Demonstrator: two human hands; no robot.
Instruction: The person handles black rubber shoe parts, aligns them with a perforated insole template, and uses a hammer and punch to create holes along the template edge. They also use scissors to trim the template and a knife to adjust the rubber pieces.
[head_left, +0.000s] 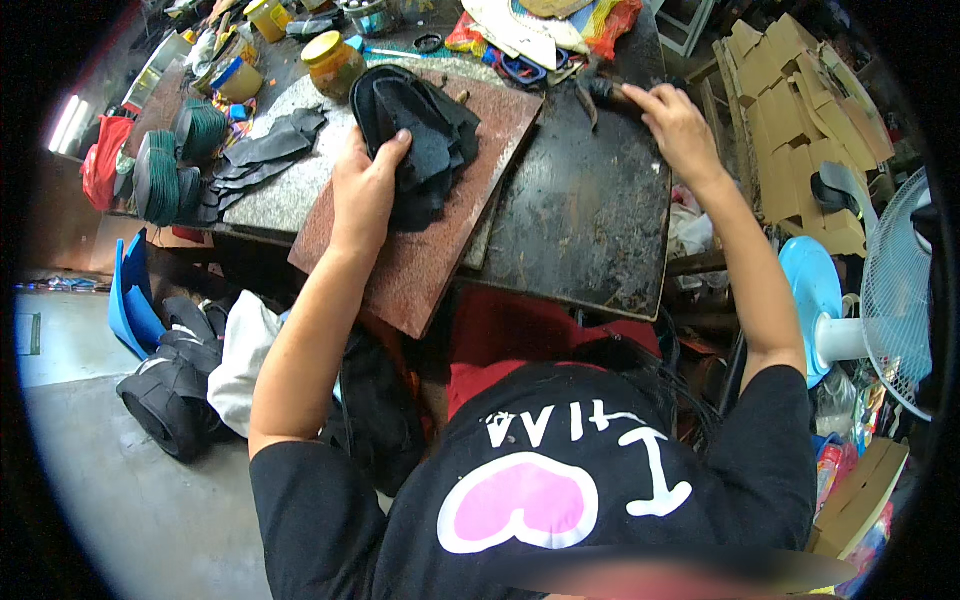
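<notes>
Currently, the left grip point(366, 190) clasps black pieces point(437, 150) at the frame's upper centre — the right grip point(682, 135) touches a dark tool point(602, 91), upper right, but whether clenched — I cannot tell.

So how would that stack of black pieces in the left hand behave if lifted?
The black pieces would probably flop somewhat: they look thin, and some seem bent. Overlapping unevenly beyond the left hand, they might slip apart unless pinched. Such thin sheets are likely light.
</notes>
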